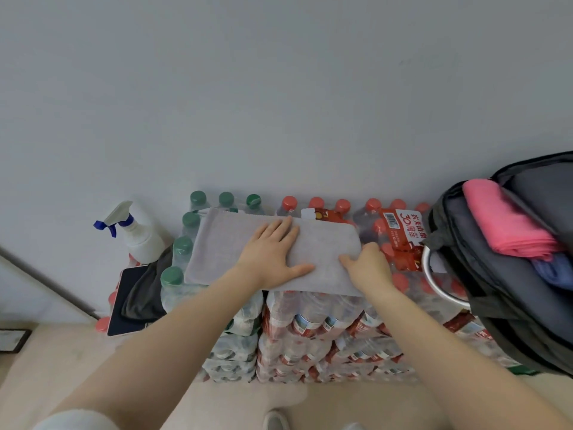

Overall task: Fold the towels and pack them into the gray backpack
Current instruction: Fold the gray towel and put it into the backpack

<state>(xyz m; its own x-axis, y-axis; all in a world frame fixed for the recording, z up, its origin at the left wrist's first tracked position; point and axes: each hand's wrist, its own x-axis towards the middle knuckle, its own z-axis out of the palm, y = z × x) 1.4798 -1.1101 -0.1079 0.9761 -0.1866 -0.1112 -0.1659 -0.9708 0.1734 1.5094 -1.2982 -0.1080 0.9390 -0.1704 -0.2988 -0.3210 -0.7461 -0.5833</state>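
- The stacked bottle packs [310, 321] made the only work surface; a gray towel [235, 243] covered most of their top, with both hands on it
- Green caps [182, 245] stood bare just left of the towel; red caps [316, 202] lined its far edge
- At left, a spray bottle [136, 234] and a dark tablet [130, 302] crowded the lower ledge
- At right, the gray backpack [496, 290] gaped open, a pink towel [508, 225] and a blue one [552, 271] filling much of its mouth; a metal ring [434, 280] lay between pack and towel
- Above the towel, open air ran to the far wall [279, 88]

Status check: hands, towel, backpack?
Left hand flat on gray towel; right hand grips its right end. Backpack open, pink towel inside. Nothing between.
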